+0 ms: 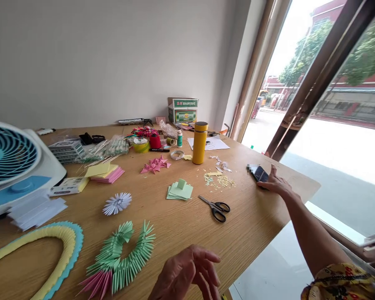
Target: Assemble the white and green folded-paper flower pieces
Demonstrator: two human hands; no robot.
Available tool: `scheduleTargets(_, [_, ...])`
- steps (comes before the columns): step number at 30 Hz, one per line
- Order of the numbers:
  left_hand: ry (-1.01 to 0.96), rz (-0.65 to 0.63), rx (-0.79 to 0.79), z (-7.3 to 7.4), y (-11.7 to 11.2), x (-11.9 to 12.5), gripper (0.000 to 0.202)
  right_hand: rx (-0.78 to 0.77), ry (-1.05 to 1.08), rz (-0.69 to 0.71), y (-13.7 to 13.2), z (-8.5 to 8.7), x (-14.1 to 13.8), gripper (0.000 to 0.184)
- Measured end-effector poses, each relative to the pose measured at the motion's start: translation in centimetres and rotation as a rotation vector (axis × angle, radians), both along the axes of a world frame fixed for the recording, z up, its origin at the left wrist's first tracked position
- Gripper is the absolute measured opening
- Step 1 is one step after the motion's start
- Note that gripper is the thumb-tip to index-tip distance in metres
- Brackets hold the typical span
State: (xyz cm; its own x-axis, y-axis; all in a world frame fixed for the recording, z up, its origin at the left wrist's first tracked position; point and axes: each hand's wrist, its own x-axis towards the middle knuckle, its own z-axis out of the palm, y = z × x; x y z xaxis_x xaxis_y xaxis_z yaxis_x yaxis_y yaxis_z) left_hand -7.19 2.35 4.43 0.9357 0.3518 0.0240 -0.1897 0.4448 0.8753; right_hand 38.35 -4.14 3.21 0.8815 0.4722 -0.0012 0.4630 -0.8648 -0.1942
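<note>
The phone point(260, 174) lies on the right of the counter point(250, 212); it is probably light, stiff, slick and fragile, best held by its long edges; the right hand point(275, 182) reaches over it, arm extended, grip closure unclear; the left hand point(189, 268) hovers near, loosely curled, grip empty.

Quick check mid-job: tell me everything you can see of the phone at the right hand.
The phone looks like a thin, dark slab with a smooth, glossy, glass-like face upward. It lies on the wood-look table, toward its right side, slanting from far left to near right. The right hand covers its near end and appears to touch it; whether it grips is unclear. A pixelated patch hides the far left end, and no buttons or ports can be made out.
</note>
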Motion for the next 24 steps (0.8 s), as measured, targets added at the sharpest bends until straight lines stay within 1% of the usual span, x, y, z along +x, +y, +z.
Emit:
scheduleTargets(2, [-0.006, 0.069, 0.082, 1.0, 0.9, -1.9, 0.051, 0.001, 0.007, 0.015, -0.2, 0.0, -0.1, 0.105])
scheduleTargets(4, [0.03, 0.238, 0.172, 2.2, 2.1, -4.1, 0.049, 0.058, -0.064, 0.069, -0.2, 0.5, -0.7, 0.107])
scheduleTargets(5, [0.059, 0.371, 0.213, 2.8, 2.8, -5.3, 0.048, 0.083, -0.11, 0.075, -0.1, 1.0, -1.4, 0.108])
scheduleTargets(6, [0.092, 0.537, 0.24, 3.3, 3.5, -6.5, 0.046, 0.124, -0.151, 0.095, 0.1, 1.6, -2.5, 0.103])
scheduleTargets(8, [0.109, 0.891, 0.292, 4.3, 4.7, -8.8, 0.038, 0.237, -0.209, 0.179, 0.8, 3.2, -5.7, 0.086])
scheduleTargets(9, [0.117, 1.058, 0.334, 4.5, 5.1, -9.8, 0.035, 0.305, -0.203, 0.267, 1.3, 4.0, -7.8, 0.077])
scheduleTargets(10, [0.146, 1.174, 0.359, 4.6, 5.5, -10.8, 0.032, 0.373, -0.173, 0.366, 1.9, 4.7, -10.1, 0.066])
scheduleTargets(11, [0.188, 1.25, 0.38, 4.6, 5.7, -11.6, 0.031, 0.422, -0.108, 0.493, 2.5, 5.2, -12.6, 0.058])
scheduleTargets(12, [0.242, 1.29, 0.4, 4.3, 5.8, -12.3, 0.033, 0.456, -0.032, 0.634, 3.1, 5.5, -15.1, 0.053])
scheduleTargets(13, [0.301, 1.297, 0.418, 4.0, 5.9, -13.0, 0.036, 0.467, 0.067, 0.776, 3.9, 5.6, -17.5, 0.051])
scheduleTargets(15, [0.398, 1.272, 0.461, 3.2, 6.0, -13.9, 0.044, 0.407, 0.269, 1.008, 5.6, 5.0, -21.7, 0.046])
scheduleTargets(16, [0.436, 1.249, 0.482, 3.0, 6.2, -14.2, 0.048, 0.354, 0.329, 1.08, 6.5, 4.5, -23.4, 0.043])
scheduleTargets(18, [0.505, 1.213, 0.556, 2.8, 6.8, -14.6, 0.054, 0.31, 0.372, 1.163, 8.7, 3.2, -25.8, 0.038])
scheduleTargets(20, [0.61, 1.161, 0.661, 3.0, 7.9, -14.6, 0.054, 0.32, 0.399, 1.194, 11.1, 2.1, -27.4, 0.035])
scheduleTargets(22, [0.72, 1.091, 0.798, 3.5, 9.6, -14.4, 0.05, 0.339, 0.455, 1.194, 13.8, 1.2, -28.6, 0.032])
scheduleTargets(24, [0.841, 1.029, 0.963, 3.7, 11.6, -13.9, 0.044, 0.344, 0.583, 1.158, 16.4, 0.7, -29.9, 0.031])
